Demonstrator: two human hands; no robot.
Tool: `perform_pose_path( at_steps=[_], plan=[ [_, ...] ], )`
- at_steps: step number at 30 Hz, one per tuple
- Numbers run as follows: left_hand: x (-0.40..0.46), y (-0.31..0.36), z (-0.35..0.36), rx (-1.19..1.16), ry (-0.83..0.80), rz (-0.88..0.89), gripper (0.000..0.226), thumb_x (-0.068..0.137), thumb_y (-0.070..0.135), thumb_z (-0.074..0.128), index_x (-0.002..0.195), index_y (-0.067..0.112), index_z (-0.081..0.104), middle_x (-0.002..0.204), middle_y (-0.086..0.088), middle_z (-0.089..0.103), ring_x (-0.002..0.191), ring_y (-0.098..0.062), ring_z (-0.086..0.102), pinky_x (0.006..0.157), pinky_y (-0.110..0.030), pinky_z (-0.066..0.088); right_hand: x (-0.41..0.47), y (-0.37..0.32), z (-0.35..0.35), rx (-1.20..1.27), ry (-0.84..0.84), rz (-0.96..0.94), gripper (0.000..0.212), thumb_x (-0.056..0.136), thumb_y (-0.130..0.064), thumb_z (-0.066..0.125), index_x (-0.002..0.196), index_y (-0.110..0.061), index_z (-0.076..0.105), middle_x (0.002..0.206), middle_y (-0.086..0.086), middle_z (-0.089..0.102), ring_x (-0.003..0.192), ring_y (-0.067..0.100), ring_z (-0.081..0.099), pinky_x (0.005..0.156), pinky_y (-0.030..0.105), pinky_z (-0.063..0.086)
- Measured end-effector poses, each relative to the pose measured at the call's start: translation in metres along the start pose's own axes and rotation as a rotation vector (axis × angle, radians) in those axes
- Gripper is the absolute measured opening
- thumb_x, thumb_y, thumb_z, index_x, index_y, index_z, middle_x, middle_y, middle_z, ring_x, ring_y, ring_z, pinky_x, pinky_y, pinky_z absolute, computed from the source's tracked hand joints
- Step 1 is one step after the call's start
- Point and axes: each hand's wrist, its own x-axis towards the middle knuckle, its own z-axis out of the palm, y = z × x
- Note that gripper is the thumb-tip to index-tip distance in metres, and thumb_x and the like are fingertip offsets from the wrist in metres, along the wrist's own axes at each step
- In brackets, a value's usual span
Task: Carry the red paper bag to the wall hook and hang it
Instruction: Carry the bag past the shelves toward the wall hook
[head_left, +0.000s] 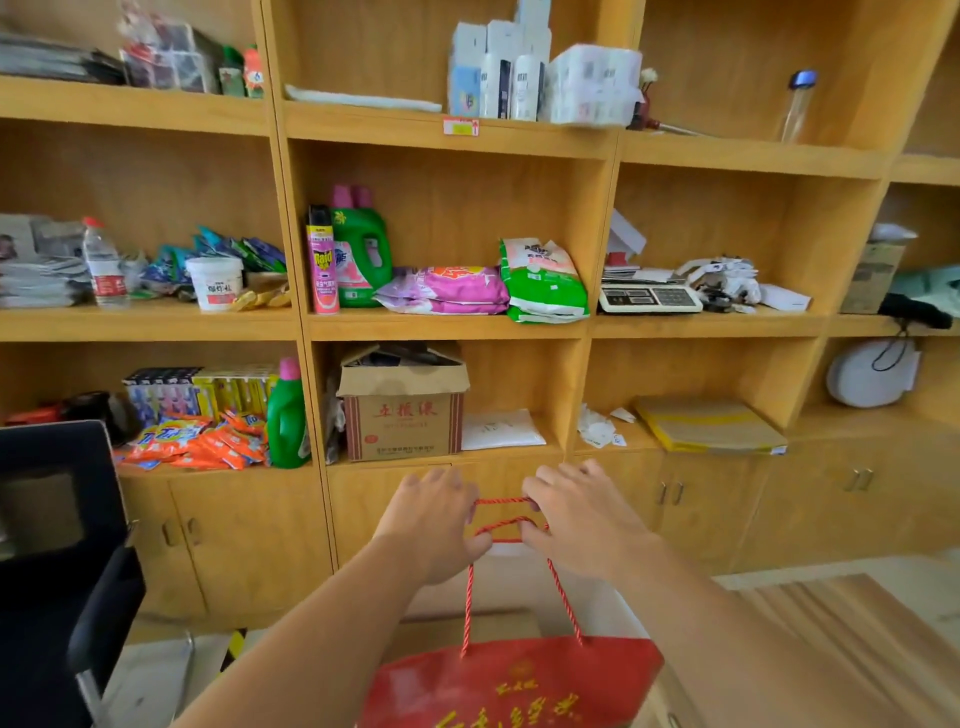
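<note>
The red paper bag (511, 680) with gold lettering hangs low in the head view, its bottom cut off by the frame edge. Its two red cord handles (503, 517) stretch between my hands. My left hand (434, 519) grips the cords on the left and my right hand (582, 519) grips them on the right, both held out in front of me at about cabinet-door height. The bag's white inside shows behind the cords. No wall hook is visible.
A wooden shelf unit (447, 327) fills the view ahead, stocked with detergent bottles, packets, a cardboard box (405, 415) and a scale (649, 299). Closed cabinet doors run below. A black chair (57, 571) stands at the left. A wooden surface (841, 634) lies at the lower right.
</note>
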Motion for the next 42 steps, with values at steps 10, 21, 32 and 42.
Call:
perform_pose_path(
  at_steps=[10,21,32,42],
  plan=[
    [0.136,-0.025,0.017,0.067,0.073,0.008,0.038,0.091,0.058,0.046,0.104,0.024,0.057,0.111,0.001,0.053,0.105,-0.020,0.050,0.095,-0.040,0.045,0.093,0.081,0.043,0.073,0.048,0.060,0.026,0.084,-0.048,0.038,0.076,-0.024,0.044,0.077,-0.003,0.056,0.075,0.022,0.057,0.078,0.043,0.045],
    [0.300,-0.066,0.073,0.032,0.072,0.175,0.042,0.089,0.061,0.046,0.106,0.024,0.056,0.110,0.000,0.052,0.105,-0.021,0.051,0.090,-0.041,0.048,0.191,0.159,0.113,-0.050,-0.038,0.232,0.027,0.085,-0.047,0.044,0.083,-0.021,0.052,0.082,-0.001,0.057,0.079,0.025,0.059,0.075,0.043,0.044],
    [0.454,-0.063,0.110,-0.027,0.067,0.491,0.043,0.087,0.065,0.043,0.100,0.026,0.055,0.106,0.001,0.053,0.104,-0.021,0.050,0.089,-0.040,0.048,0.238,0.235,0.157,-0.044,-0.120,0.491,0.032,0.082,-0.048,0.042,0.088,-0.020,0.056,0.086,-0.001,0.062,0.084,0.025,0.060,0.074,0.040,0.047],
    [0.562,0.019,0.121,-0.062,0.160,0.741,0.041,0.087,0.065,0.046,0.099,0.027,0.057,0.107,0.001,0.053,0.103,-0.020,0.050,0.082,-0.038,0.048,0.211,0.329,0.175,-0.080,-0.075,0.702,0.035,0.084,-0.054,0.051,0.094,-0.020,0.056,0.097,0.002,0.064,0.086,0.029,0.063,0.069,0.039,0.047]
  ],
)
